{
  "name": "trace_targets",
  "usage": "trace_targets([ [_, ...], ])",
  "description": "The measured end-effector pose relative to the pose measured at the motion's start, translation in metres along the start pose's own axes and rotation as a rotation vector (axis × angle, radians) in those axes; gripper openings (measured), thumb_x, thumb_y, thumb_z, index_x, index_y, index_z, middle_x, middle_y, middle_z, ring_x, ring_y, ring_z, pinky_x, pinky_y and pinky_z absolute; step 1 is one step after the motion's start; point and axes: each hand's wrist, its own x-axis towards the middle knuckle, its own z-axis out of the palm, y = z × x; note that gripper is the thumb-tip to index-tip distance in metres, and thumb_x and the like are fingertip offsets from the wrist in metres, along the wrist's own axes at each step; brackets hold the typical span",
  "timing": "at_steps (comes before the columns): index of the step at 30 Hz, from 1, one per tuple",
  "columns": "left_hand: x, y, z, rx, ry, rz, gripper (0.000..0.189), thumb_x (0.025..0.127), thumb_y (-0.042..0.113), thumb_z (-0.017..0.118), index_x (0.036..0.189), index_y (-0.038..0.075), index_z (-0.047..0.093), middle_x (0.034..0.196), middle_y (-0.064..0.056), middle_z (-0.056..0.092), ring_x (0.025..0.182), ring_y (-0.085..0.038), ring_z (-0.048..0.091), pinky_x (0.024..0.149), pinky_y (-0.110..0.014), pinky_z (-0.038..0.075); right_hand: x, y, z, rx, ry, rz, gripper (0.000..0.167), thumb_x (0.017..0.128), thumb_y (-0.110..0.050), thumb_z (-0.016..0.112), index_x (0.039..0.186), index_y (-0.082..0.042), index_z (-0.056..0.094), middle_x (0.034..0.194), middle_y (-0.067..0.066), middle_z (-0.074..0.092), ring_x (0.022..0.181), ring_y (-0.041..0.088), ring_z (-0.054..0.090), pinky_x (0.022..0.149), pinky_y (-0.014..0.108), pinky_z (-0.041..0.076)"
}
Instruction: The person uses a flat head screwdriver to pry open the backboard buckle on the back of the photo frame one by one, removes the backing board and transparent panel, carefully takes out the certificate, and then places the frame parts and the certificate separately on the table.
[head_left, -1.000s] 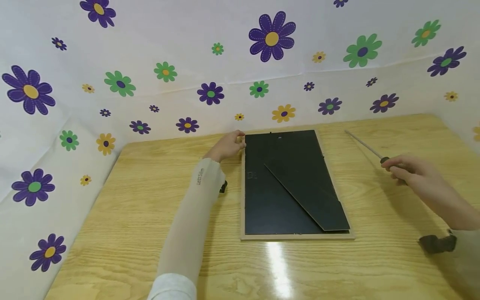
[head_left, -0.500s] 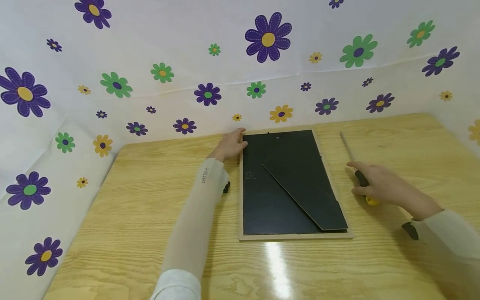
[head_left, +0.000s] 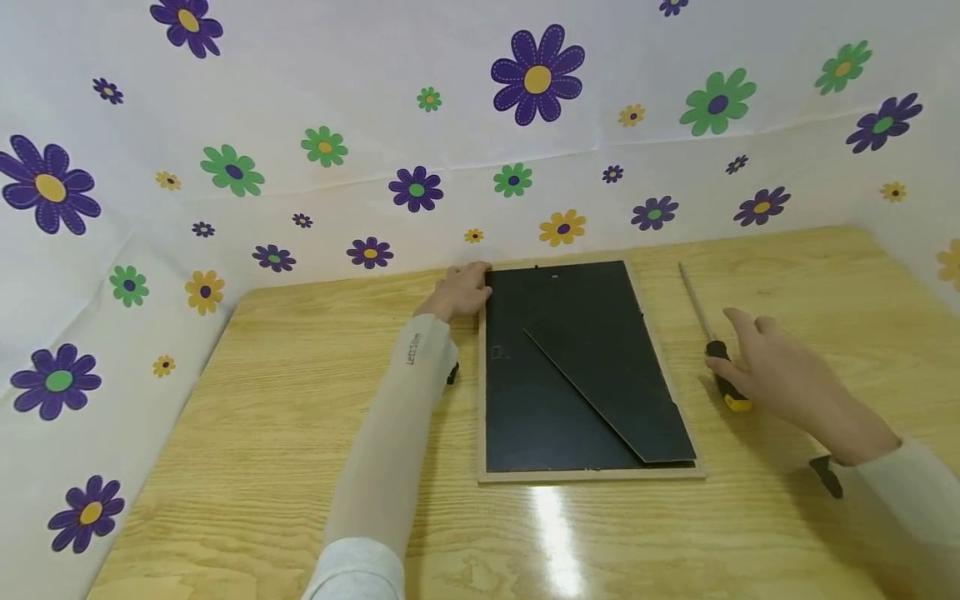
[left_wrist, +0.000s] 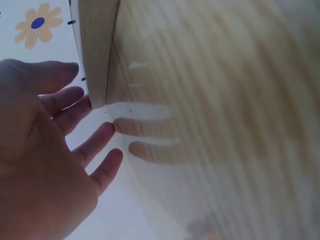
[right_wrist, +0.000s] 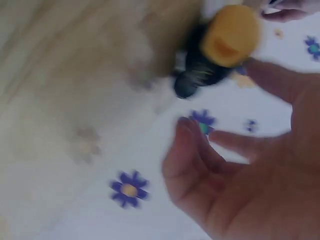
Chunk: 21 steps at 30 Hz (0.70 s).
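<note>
Head view: picture frame (head_left: 592,476) lies face down on the table (head_left: 262,417), a little right of mid-scene. Frame rim is pale, plain wood, narrow and rectangular; smooth, flat side seen close in the left wrist view. Fitted within the rim is a backing board (head_left: 540,417), black, flat, with a dull sheen; a stand leg (head_left: 618,392), also black, thin and tapered, lies over it with its broad end toward 5 o'clock. Small dark tabs show at the rim at 12 and 2 o'clock. Left hand (head_left: 459,292) is at the frame's 11 o'clock corner, thumb and fingers touching it, fingers fairly straight and spread, narrow gap between thumb and forefinger. Right hand (head_left: 783,375) is at 3 o'clock of the frame: wide grip, fingers spread and relaxed, closed round nothing. Thumb tip is just beside the handle of a screwdriver (head_left: 717,350); cannot tell whether they touch. Screwdriver appears to lie on the table, between frame and right hand, slim grey metal shaft pointing to 11 o'clock, black handle with yellow butt toward 5 o'clock. Table: yellowish wood, wavy grain, glossy, bright streak at 6 o'clock of the frame. White sheet (head_left: 375,83) behind, lightly creased, printed with purple, green and yellow flowers (head_left: 537,80). Sleeves (head_left: 386,442) beige.
</note>
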Motion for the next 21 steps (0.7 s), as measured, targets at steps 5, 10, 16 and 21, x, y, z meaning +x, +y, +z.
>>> trace_targets([
  [5,0.001,-0.002,0.001,0.030,0.009,0.006,0.051,0.111,0.023,0.039,0.159,0.009,0.030,0.166,-0.009,0.025,0.150,-0.037,0.019,0.119,-0.057,0.016,-0.042,-0.023,0.001,0.154,0.056,0.009,0.053,0.101,-0.015,0.065,0.131,0.020,0.040,0.081,0.013,0.061,0.059,0.017,0.052,0.050,0.031,0.043],
  [10,-0.004,-0.009,-0.001,0.039,0.011,0.003,0.051,0.110,0.024,0.041,0.159,0.009,0.032,0.165,-0.009,0.027,0.150,-0.037,0.020,0.119,-0.058,0.015,-0.078,-0.036,0.018,0.485,-0.193,0.005,0.052,0.104,-0.014,0.059,0.136,0.018,0.032,0.090,0.003,0.067,0.068,0.006,0.061,0.059,0.028,0.052],
  [16,-0.026,-0.024,-0.005,0.003,0.014,0.000,0.050,0.110,0.024,0.044,0.156,0.005,0.037,0.159,-0.015,0.037,0.146,-0.038,0.031,0.118,-0.057,0.021,-0.093,-0.037,0.028,0.747,-0.300,0.087,0.058,0.108,-0.015,0.051,0.149,0.012,0.020,0.131,0.029,0.059,0.106,0.004,0.065,0.077,0.024,0.055],
  [21,-0.045,-0.042,-0.006,-0.150,0.067,0.013,0.047,0.110,0.019,0.044,0.151,-0.002,0.041,0.150,-0.022,0.046,0.135,-0.038,0.046,0.112,-0.050,0.036,-0.096,-0.048,0.033,0.851,-0.306,0.187,0.063,0.110,-0.023,0.046,0.155,0.006,0.014,0.151,0.036,0.037,0.121,0.003,0.058,0.085,0.018,0.049],
])
